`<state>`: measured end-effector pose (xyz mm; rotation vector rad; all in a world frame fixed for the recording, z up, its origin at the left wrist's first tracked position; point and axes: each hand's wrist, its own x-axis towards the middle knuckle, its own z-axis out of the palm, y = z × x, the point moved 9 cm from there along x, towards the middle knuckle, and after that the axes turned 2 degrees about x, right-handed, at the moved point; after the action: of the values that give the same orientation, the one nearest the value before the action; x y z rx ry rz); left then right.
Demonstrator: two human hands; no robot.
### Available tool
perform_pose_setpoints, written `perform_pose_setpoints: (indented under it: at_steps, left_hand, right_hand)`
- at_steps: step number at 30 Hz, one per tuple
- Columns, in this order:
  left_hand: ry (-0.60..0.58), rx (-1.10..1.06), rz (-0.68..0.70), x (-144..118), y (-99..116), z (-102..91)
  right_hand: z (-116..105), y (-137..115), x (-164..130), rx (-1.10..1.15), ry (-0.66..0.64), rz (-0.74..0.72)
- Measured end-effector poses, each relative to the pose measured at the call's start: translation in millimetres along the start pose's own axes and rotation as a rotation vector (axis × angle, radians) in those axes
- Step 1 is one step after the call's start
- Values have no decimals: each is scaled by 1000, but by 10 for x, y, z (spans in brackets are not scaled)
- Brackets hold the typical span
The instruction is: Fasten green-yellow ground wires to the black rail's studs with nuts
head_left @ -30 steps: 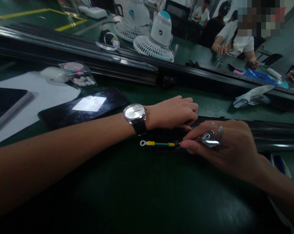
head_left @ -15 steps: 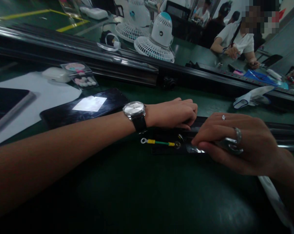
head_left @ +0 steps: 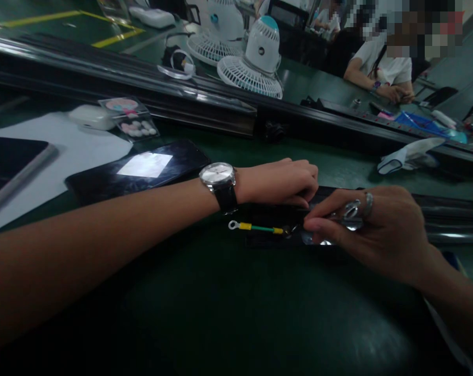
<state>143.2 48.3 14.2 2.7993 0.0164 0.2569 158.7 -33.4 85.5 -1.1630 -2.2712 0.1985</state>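
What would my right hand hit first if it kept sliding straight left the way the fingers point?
Likely the green wire: the right hand's fingertips point left along the black part, toward the wire's near end. Whether they already touch is unclear.

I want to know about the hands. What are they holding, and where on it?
The left hand presses down on the long black bar. The right hand pinches something small by the green wire's end; what it is cannot be told.

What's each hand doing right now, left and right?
Left hand: fingers curled down, pressing on the long black bar.
Right hand: fingertips pinched at the green-yellow ring-terminal wire; what it grips cannot be told.
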Motion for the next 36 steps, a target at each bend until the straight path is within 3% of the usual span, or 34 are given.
perform_pose_setpoints:
  at_steps: [7, 14, 18, 21, 36]
  left_hand:
    - [-13, -39, -17, 9, -21, 35]
    - [5, -74, -13, 1, -14, 22]
    - [12, -78, -9, 0, -34, 32]
    - [23, -72, -2, 3, -40, 35]
    - [21, -96, -8, 20, -45, 44]
  right_hand:
    - [83, -43, -16, 45, -15, -24]
    - [146, -137, -96, 94, -291, -211]
    - [-15, -27, -53, 94, -152, -101]
    - [-20, 10, -34, 21, -77, -37]
    - [84, -55, -12, 30, 13, 0]
